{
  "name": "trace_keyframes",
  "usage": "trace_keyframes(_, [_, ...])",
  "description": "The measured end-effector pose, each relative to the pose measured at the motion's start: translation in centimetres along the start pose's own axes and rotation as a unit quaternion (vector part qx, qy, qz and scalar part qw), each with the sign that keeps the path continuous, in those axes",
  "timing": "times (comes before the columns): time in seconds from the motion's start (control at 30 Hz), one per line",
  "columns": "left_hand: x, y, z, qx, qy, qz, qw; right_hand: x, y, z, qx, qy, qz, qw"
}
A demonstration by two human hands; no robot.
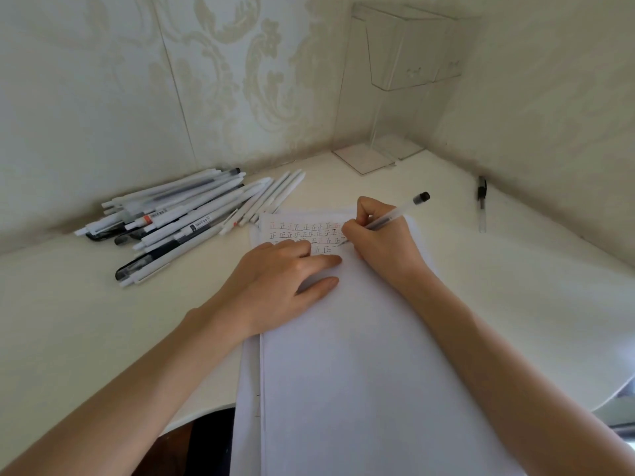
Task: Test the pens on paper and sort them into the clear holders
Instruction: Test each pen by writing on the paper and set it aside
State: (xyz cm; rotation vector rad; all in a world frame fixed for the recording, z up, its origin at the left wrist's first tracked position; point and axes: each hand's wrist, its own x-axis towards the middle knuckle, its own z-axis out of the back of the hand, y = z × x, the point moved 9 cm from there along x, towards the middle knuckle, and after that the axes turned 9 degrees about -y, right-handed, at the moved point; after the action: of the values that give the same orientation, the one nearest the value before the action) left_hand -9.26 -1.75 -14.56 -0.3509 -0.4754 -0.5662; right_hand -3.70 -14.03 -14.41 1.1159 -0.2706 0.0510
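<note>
My right hand (381, 242) grips a clear pen with a black cap end (398, 211); its tip touches the white paper (360, 355) beside rows of small written marks near the top edge. My left hand (285, 280) lies flat on the paper just below those marks, fingers spread, holding nothing. A pile of several white and black pens (178, 221) lies on the desk to the left of the paper. Two clear holders (409, 53) stand in the far corner against the wall, with no pens visible in them.
A single clear pen with a black clip (482, 204) lies alone on the desk at the right, near the wall. The white desk (515, 286) meets patterned walls at the back and right. Its curved front edge shows at the lower left and right.
</note>
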Motion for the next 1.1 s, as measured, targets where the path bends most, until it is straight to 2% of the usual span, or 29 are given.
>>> trace_keyframes(0.53, [0.14, -0.04, -0.04, -0.013, 0.015, 0.011, 1.000, -0.13, 0.03, 0.20, -0.002, -0.001, -0.011, 1.000])
trace_keyframes(0.97, [0.04, 0.01, -0.25, -0.029, 0.033, 0.012, 0.999, -0.24, 0.02, -0.44, -0.002, 0.030, -0.002, 1.000])
trace_keyframes(1.1, [-0.13, 0.06, -0.35, -0.028, 0.037, 0.008, 0.999, 0.11, -0.22, 0.10, -0.005, -0.007, -0.001, 1.000])
